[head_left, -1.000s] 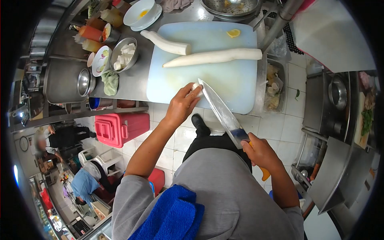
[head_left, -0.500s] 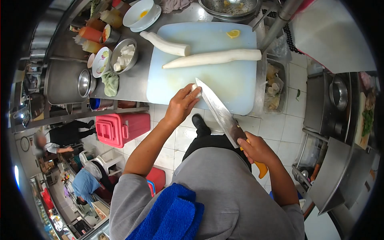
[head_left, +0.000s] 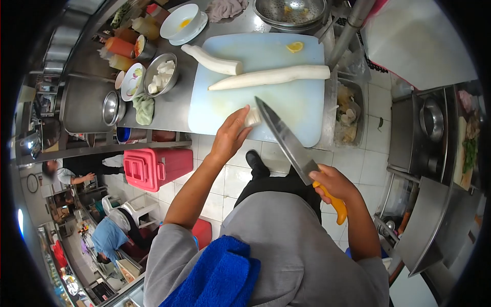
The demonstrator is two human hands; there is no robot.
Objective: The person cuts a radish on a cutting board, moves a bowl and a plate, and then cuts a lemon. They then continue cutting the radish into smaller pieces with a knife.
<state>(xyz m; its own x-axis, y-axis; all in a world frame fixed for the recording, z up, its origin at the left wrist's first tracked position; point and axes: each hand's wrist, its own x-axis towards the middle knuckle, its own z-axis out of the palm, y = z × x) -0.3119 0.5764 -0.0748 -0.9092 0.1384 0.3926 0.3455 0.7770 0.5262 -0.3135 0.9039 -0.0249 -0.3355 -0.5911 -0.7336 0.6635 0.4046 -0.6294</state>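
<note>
- Work in hand looks like slicing: a short white piece (head_left: 252, 117) of radish lies at the near edge of the board (head_left: 302, 110), with a knife (head_left: 286, 140) set against its right end.
- Left hand (head_left: 232, 134) lies over the piece with its fingers bent down onto it, pinning it to the board. The fingertips are just beside the blade.
- Right hand (head_left: 332, 187) is closed tight round the knife where the blade meets the orange handle (head_left: 338, 209). The blade slants up and away, with its tip just past the piece.
- Whether the edge is already in the piece or only resting beside it cannot be told from this view.
- By my judgement, a slice is being lined up or has just begun. Little of the piece shows beyond the fingers, so not much of it seems left to cut.
- Next cut calls for the left fingertips to be tucked back from the edge, the piece held flat so it cannot roll off the near rim, and a straight downward press.
- Further back on the board lie a long radish (head_left: 271, 77) and a short radish (head_left: 212, 59), both uncut. A bowl (head_left: 160, 74) of white chunks stands to the left, off the board.
</note>
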